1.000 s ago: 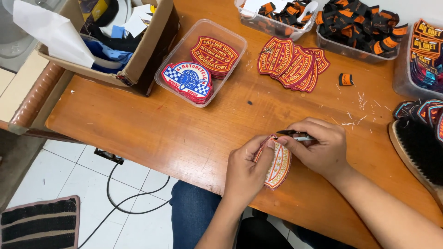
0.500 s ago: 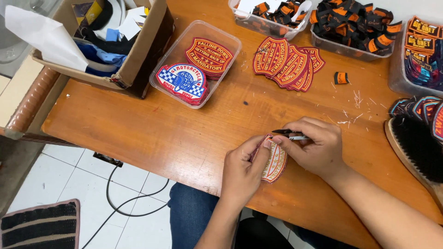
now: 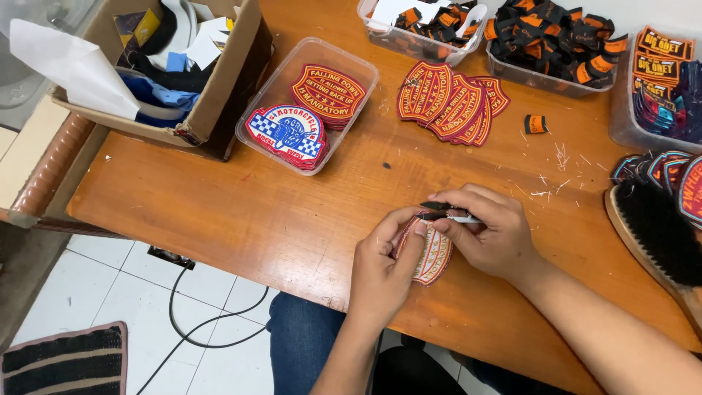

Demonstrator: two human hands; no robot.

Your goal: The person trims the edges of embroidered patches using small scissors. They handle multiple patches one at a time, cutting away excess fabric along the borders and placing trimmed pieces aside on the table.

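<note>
My left hand point(image 3: 380, 267) pinches the upper edge of a cream and red embroidered patch point(image 3: 431, 260) that lies at the near edge of the wooden table point(image 3: 241, 212). My right hand point(image 3: 493, 230) grips a small dark-tipped snipping tool point(image 3: 446, 213) and holds its tip at the top of that same patch. Both hands meet over the patch, and fingers hide most of it.
A fan of red shield patches point(image 3: 453, 102) lies farther back. A clear tub point(image 3: 311, 91) holds red and checkered patches. Two tubs of black-orange tags point(image 3: 556, 47) stand at the far edge, a cardboard box point(image 3: 219, 95) at left, a black brush point(image 3: 654, 230) at right. Thread scraps litter the table.
The hands and the patch stay in nearly the same place; my fingers shift slightly along the patch's top edge. The view has tilted a little.
</note>
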